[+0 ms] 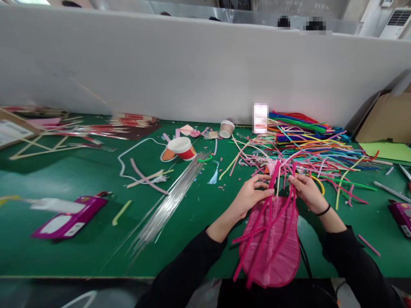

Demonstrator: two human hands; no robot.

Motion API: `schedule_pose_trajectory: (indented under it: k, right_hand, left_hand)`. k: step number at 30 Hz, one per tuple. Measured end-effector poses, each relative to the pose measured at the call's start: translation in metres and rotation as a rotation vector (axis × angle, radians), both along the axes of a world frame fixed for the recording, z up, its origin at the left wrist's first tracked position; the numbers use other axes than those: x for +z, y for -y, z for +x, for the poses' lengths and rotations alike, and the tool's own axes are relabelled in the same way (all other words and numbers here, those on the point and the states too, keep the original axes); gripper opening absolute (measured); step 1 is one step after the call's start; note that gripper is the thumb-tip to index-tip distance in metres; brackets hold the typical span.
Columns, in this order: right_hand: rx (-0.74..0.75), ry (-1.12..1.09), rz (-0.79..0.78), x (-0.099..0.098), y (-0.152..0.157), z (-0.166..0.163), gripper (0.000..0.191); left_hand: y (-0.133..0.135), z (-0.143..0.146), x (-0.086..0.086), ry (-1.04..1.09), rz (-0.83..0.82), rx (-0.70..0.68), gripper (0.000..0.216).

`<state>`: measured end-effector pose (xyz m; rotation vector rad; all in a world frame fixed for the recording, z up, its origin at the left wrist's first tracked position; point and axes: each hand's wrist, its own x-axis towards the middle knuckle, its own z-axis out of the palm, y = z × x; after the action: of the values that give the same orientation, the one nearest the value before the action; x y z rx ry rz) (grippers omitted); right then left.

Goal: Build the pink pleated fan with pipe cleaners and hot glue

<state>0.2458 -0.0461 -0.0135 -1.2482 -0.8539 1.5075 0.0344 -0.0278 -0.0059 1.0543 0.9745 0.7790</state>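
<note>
A pink oval fan-like piece (282, 256) with a ribbed surface and a darker rim lies at the table's front edge, close to my body. From its far end a pale thin stick (278, 184) points away from me. Several hot-pink pipe cleaners (257, 246) lie loosely across it, some crossing. My left hand (252, 194) pinches a bundle of them left of the stick. On the other side, my right hand (306, 192) has thumb and fingers closed on more pink pipe cleaners. Both hands hold the strands near the piece's narrow far end.
Behind my hands lies a heap of coloured pipe cleaners (308, 143). Left are thin metallic wires (175, 201), a red-and-white paper cup (183, 147) and a purple device (72, 220). A cardboard box (385, 115) stands right. A white partition (160, 68) bounds the back.
</note>
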Motion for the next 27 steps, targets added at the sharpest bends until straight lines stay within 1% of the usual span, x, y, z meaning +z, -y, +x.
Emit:
schedule_pose_trajectory:
  k: [5, 10, 14, 17, 19, 22, 25, 27]
  right_hand:
    - [-0.044, 0.003, 0.011, 0.003, -0.001, 0.005, 0.057]
    - [-0.158, -0.025, 0.046, 0.003, -0.003, 0.011, 0.057]
    - [-0.147, -0.006, 0.063, 0.006, -0.003, 0.016, 0.057]
    - [-0.152, -0.036, 0.057, 0.007, -0.003, 0.014, 0.057]
    - [-0.144, -0.083, 0.053, 0.005, -0.003, 0.009, 0.055]
    - [-0.127, -0.165, 0.042, -0.001, -0.003, -0.003, 0.050]
    - [-0.108, -0.252, 0.039, -0.009, -0.002, -0.014, 0.047]
    - [-0.095, -0.297, 0.065, -0.012, -0.002, -0.019, 0.045]
  left_hand:
    - [-0.004, -0.005, 0.004, -0.040, 0.050, 0.006, 0.064]
    - [-0.005, -0.005, 0.001, -0.045, 0.052, 0.008, 0.064]
    - [-0.007, -0.006, 0.000, -0.030, 0.029, 0.005, 0.065]
    - [-0.007, -0.007, 0.002, -0.020, 0.020, -0.004, 0.065]
    - [-0.005, -0.005, 0.002, 0.011, -0.004, -0.037, 0.066]
    - [0.002, 0.002, -0.003, 0.113, -0.032, -0.103, 0.068]
    - [0.011, 0.010, -0.010, 0.191, 0.001, -0.152, 0.066]
    - [0.017, 0.014, -0.013, 0.202, 0.060, -0.201, 0.071]
